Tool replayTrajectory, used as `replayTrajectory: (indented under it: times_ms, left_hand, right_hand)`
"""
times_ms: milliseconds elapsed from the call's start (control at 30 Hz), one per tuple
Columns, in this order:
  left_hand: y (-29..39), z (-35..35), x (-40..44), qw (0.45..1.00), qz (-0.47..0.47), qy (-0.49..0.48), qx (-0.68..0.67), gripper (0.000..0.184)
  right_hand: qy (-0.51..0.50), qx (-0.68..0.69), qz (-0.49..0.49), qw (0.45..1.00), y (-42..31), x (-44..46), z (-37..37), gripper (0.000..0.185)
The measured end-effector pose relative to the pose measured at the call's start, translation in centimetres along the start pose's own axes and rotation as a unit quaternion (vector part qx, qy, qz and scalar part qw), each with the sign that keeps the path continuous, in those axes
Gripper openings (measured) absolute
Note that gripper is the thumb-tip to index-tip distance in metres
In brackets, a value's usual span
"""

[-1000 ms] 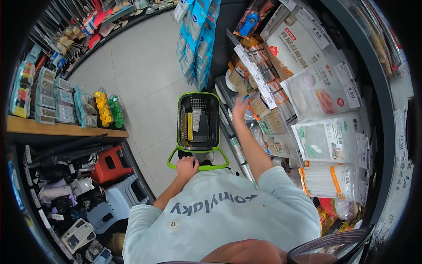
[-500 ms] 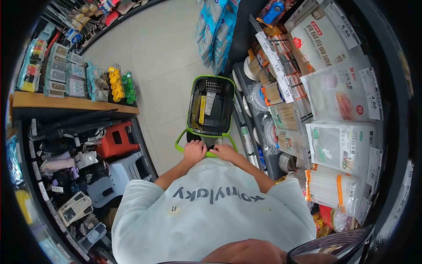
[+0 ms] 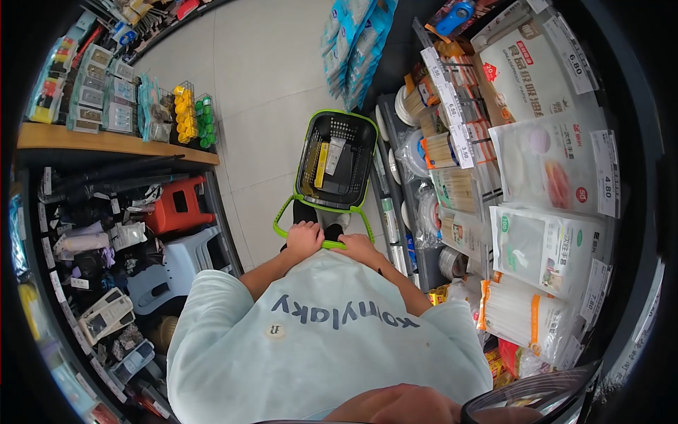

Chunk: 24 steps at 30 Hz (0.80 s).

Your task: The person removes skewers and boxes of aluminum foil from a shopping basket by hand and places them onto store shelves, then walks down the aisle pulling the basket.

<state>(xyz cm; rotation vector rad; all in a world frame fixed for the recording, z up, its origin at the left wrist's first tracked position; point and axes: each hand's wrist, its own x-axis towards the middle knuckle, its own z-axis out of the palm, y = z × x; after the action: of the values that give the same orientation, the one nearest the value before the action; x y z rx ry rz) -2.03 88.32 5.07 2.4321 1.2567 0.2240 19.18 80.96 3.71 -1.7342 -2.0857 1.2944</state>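
Note:
My left hand (image 3: pixel 305 239) is closed around the green handle (image 3: pixel 288 214) of a black shopping basket with a bright green rim (image 3: pixel 335 158). Beside it my right hand (image 3: pixel 357 247) grips the same handle bar, close to my shirt front. The basket is in front of me in the aisle, its far end pointing away. Inside lie a narrow yellow item (image 3: pixel 321 165) and a whitish-grey package (image 3: pixel 335 154); I cannot make out what they are. My feet show partly beneath the handle.
On the right, a close shelf holds bagged disposable gloves (image 3: pixel 551 161) and skewers. Blue packages (image 3: pixel 352 53) hang ahead of the basket. To the left stand a red stool (image 3: pixel 179 205), a grey-blue stool (image 3: pixel 176 272) and yellow and green goods in wire baskets (image 3: pixel 185 113). Tiled floor (image 3: pixel 258 134) runs ahead.
The basket and both hands sit slightly further left in view, and the basket slightly higher. The right-hand shelf goods appear shifted and larger. Both hands keep their grip on the handle.

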Motion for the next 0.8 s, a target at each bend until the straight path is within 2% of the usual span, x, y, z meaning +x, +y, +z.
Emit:
replayTrajectory:
  times_ms: [100, 267, 500, 700, 767, 800]
  left_hand:
    - [-0.1, -0.4, 0.3, 1.000, -0.003, -0.004, -0.007, 0.020]
    - [-0.7, -0.6, 0.5, 1.000, -0.007, -0.014, -0.018, 0.019]
    - [-2.2, -0.8, 0.6, 1.000, 0.020, 0.011, -0.017, 0.016]
    - [-4.2, -1.1, -0.5, 1.000, 0.012, 0.003, -0.020, 0.015]
    - [-5.0, -1.2, -0.9, 1.000, 0.004, 0.006, -0.024, 0.015]
    - [-5.4, -1.3, -0.9, 1.000, 0.002, 0.005, -0.025, 0.014]
  right_hand:
    - [-0.010, -0.015, 0.010, 1.000, -0.2, 0.2, -0.2, 0.054]
    - [0.058, -0.007, -0.033, 0.998, -0.5, 0.5, -0.3, 0.051]
    - [0.079, 0.003, -0.006, 0.997, -0.5, 1.7, 0.6, 0.050]
    - [0.085, -0.029, 0.008, 0.996, -1.6, 3.0, 2.0, 0.037]
    - [0.139, -0.040, -0.004, 0.989, -1.8, 3.8, 2.7, 0.032]
    - [0.135, -0.041, -0.003, 0.990, -1.9, 4.2, 2.9, 0.032]
